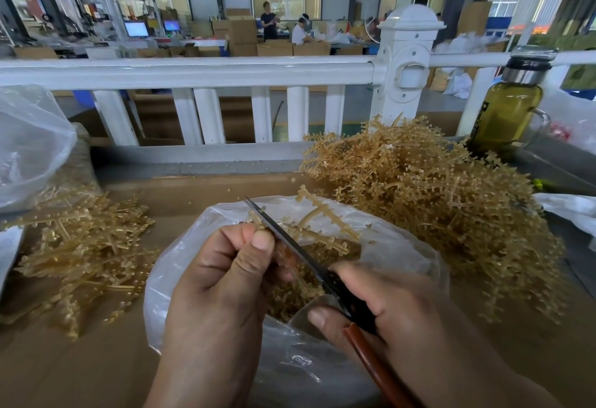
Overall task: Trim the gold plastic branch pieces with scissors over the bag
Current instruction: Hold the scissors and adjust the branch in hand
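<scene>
Cutting step: the left grip (222, 278) pinches a branch (317, 210) over the bag (400, 246); the right grip (396, 304) holds the scissors (290, 240), blade beside the branch; next move, I judge, needs closing the blades on a stub.

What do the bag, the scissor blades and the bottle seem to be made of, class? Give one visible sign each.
Bag: thin clear plastic film, glossy and crinkled. Scissor blades: probably steel, smooth grey with a bright edge. Bottle: likely glass or hard clear plastic, see-through over yellowish liquid.
</scene>
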`<state>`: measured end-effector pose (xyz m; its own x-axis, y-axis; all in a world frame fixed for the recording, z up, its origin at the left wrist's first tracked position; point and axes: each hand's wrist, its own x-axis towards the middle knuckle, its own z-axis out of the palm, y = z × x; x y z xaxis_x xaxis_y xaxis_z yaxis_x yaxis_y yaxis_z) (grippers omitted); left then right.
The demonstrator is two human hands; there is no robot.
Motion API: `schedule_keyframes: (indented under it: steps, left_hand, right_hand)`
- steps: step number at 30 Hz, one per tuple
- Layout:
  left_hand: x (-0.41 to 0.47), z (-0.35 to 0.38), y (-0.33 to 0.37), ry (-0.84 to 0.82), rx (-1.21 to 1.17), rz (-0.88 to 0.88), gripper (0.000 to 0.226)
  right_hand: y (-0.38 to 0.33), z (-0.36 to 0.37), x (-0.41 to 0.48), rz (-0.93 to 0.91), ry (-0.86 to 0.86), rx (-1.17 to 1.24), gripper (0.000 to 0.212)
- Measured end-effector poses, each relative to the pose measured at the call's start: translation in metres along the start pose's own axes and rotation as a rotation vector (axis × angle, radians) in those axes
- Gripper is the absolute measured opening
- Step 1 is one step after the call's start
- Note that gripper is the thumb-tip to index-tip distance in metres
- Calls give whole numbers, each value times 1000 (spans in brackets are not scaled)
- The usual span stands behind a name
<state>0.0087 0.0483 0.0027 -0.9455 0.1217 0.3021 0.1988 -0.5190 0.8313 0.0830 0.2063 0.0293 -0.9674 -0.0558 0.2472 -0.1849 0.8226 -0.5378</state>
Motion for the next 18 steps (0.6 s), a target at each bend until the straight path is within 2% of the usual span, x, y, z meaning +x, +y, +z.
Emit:
schedule_keyframes:
  steps: [6,12,18]
  left_hand:
    - [7,-9,6,13,68,0,18]
    - [8,-17,5,10,222,118,19]
    - [5,-15,-3,-5,258,151,23]
  right_hand:
    - [3,-2,0,-20,4,-47,60]
    - [4,-5,1,-47,28,-116,49]
    - [6,-1,1,-47,23,-62,52]
